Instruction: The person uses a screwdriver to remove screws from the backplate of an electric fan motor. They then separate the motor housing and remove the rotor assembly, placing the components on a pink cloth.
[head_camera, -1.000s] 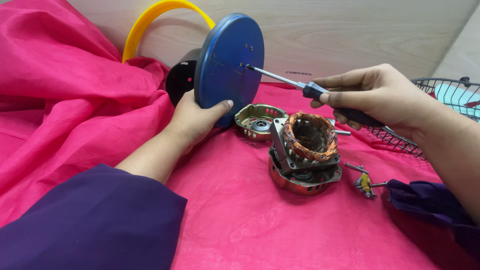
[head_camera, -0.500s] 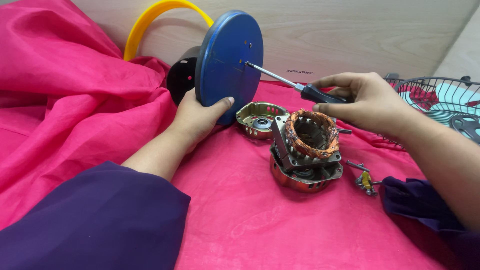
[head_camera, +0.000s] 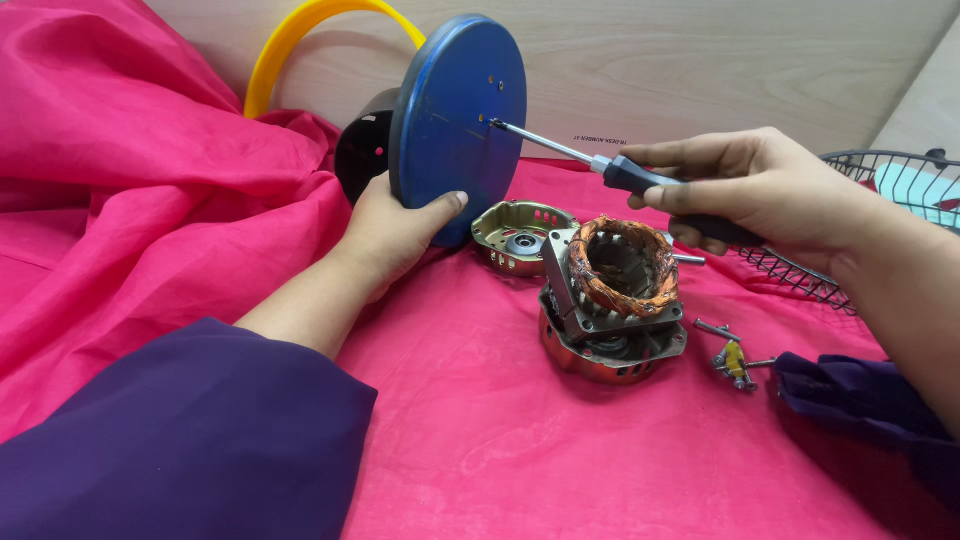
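My left hand (head_camera: 395, 235) grips the lower edge of a round blue disc (head_camera: 455, 110) that stands on edge, with a black cylinder (head_camera: 362, 150) behind it. A screwdriver (head_camera: 600, 168) with a dark handle is held in my right hand (head_camera: 765, 190); its metal tip touches a hole near the disc's middle. Below the screwdriver sits a motor stator with copper windings (head_camera: 615, 295) in a reddish metal housing. A brass-coloured end cover with a bearing (head_camera: 518, 235) lies just behind it.
Pink cloth (head_camera: 150, 200) covers the work surface and bunches up at the left. A yellow ring (head_camera: 300, 40) leans on the wooden wall behind. A black wire fan guard (head_camera: 880, 230) lies at the right. Loose screws and a small yellow part (head_camera: 733, 358) lie right of the motor.
My right hand shifted its grip on the screwdriver handle, fingers opening and closing again. The tip stayed at the disc's hole. The disc tilted slightly; my left hand kept its hold.
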